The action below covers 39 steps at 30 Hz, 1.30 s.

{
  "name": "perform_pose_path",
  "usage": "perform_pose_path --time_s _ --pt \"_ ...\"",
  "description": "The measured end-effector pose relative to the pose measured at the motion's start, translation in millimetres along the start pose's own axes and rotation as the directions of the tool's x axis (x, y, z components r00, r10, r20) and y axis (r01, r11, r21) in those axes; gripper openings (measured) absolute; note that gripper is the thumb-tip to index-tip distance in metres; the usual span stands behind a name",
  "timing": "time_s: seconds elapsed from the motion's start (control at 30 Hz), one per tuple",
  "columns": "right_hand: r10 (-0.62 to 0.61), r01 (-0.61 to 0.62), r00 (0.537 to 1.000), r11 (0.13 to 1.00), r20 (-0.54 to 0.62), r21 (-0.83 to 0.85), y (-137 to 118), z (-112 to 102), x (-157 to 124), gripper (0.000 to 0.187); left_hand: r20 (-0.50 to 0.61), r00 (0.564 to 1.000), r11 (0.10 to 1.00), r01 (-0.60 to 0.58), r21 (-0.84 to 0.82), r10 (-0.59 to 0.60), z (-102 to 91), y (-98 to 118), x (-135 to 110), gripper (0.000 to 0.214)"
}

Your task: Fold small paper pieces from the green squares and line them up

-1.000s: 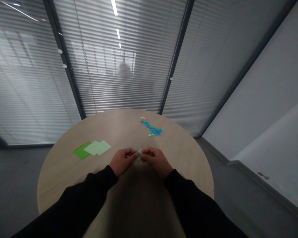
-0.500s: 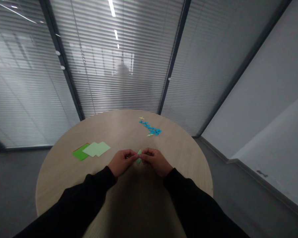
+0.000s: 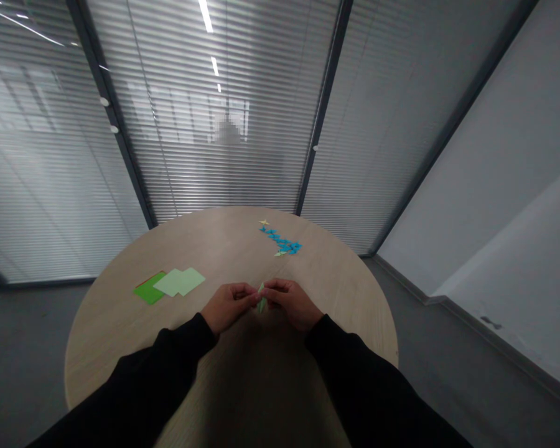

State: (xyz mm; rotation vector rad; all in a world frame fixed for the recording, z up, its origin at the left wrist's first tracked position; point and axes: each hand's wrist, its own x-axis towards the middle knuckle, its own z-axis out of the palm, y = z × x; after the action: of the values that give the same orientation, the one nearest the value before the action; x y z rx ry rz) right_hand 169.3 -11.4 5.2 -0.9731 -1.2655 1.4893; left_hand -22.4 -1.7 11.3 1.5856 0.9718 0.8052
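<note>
Green paper fold (image 3: 261, 303) between both hands (image 3: 261, 305)

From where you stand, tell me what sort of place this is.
Probably an office meeting room: glass walls with slatted blinds, a round wooden table, grey floor. The left hand and right hand pinch a small folded paper.

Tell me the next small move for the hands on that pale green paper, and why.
Probably run the fingertips along the fold to sharpen it: the left hand and right hand both pinch the pale green folded paper between them, close over the table, with its narrow tip standing up.
</note>
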Motion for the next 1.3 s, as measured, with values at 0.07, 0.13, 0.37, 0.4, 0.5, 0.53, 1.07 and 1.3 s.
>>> perform_pose_path --time_s 0.07,0.13,0.37,0.4,0.5,0.53,1.07,1.3 --pt "0.008 -0.008 1.0 1.0 -0.011 -0.006 -0.2 0.5 -0.2 0.028 0.004 1.0 1.0 -0.004 0.007 0.004 -0.3 -1.5 0.7 0.039" --pt "0.009 -0.009 1.0 1.0 -0.021 -0.014 0.1 1.2 -0.3 0.029 0.008 1.0 1.0 -0.008 -0.003 0.008 -0.1 -2.6 1.3 0.038" --pt "-0.006 0.006 0.999 1.0 -0.048 -0.017 2.2 4.5 -0.4 0.029 0.018 1.0 0.999 -0.012 -0.04 0.013 4.4 -0.4 0.0 0.035" --pt "-0.006 0.005 0.999 1.0 -0.045 -0.016 2.2 4.5 -0.4 0.028 0.014 1.0 1.0 -0.009 -0.019 0.01 4.8 0.4 -0.4 0.034" --pt "-0.011 0.01 0.999 1.0 -0.038 -0.018 2.3 4.1 -0.5 0.029 0.025 1.0 0.999 -0.002 0.04 0.001 4.8 2.5 -1.3 0.034" --pt "-0.013 0.012 0.999 1.0 -0.04 -0.024 2.2 4.0 -0.6 0.029 0.027 1.0 0.998 -0.002 0.06 0.001 4.7 2.9 -1.4 0.035" --pt "-0.065 0.058 0.995 0.994 -0.074 -0.094 4.7 1.0 0.3 0.031 0.007 1.0 0.999 -0.001 0.048 0.001 7.3 0.7 0.2 0.04" --pt "-0.079 0.064 0.992 0.988 -0.102 -0.138 1.6 4.2 -1.8 0.022 0.013 1.0 0.996 -0.014 0.091 0.013 6.9 1.2 0.1 0.039"
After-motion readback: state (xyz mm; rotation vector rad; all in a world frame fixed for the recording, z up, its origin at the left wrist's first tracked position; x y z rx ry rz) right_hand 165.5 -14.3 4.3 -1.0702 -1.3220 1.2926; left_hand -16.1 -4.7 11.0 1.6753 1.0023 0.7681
